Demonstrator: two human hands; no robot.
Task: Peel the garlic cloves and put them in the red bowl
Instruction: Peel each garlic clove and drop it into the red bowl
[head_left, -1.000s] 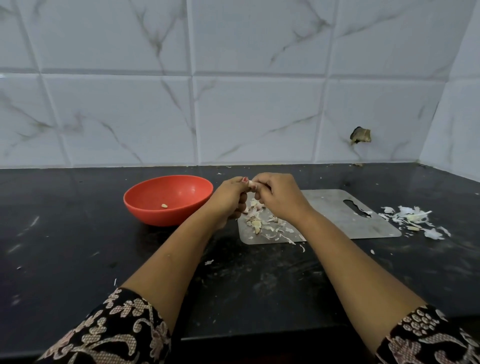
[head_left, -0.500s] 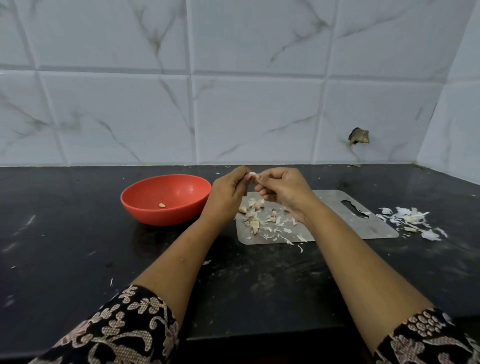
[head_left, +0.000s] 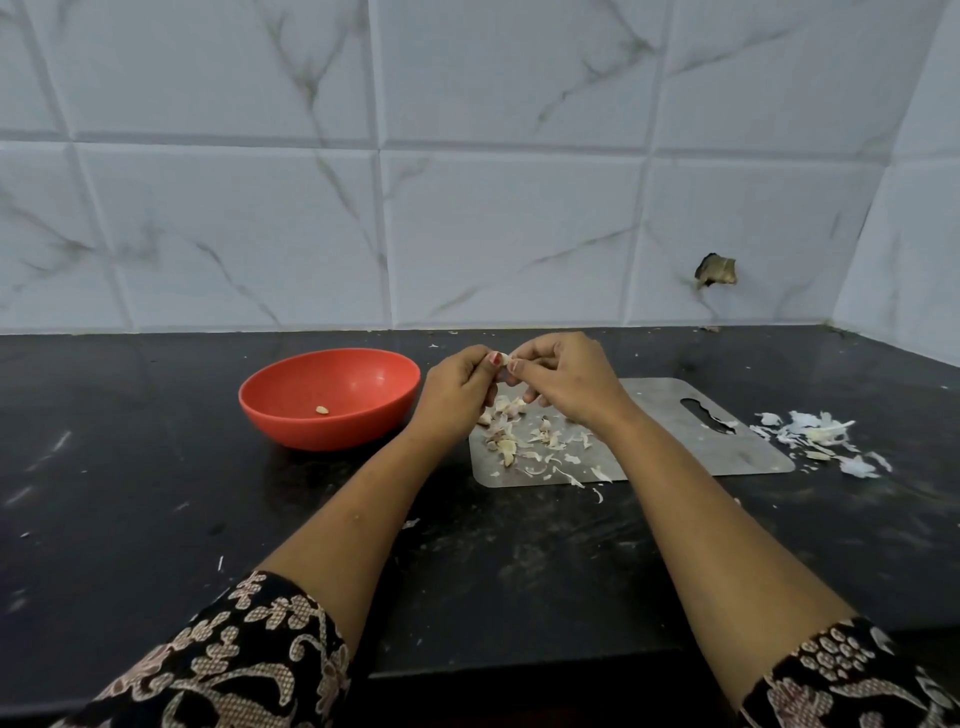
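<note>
A garlic clove (head_left: 505, 359) in a two-handed grip.
We are pinching the clove tightly between left hand (head_left: 457, 387) and right hand (head_left: 569, 382); the red bowl (head_left: 283, 415) is sitting left of the grip.

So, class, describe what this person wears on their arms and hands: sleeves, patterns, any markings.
The left sleeve and right sleeve are black with a cream and pale-pink floral print, ending near the elbow. The left hand and right hand show red-painted nails.
</note>
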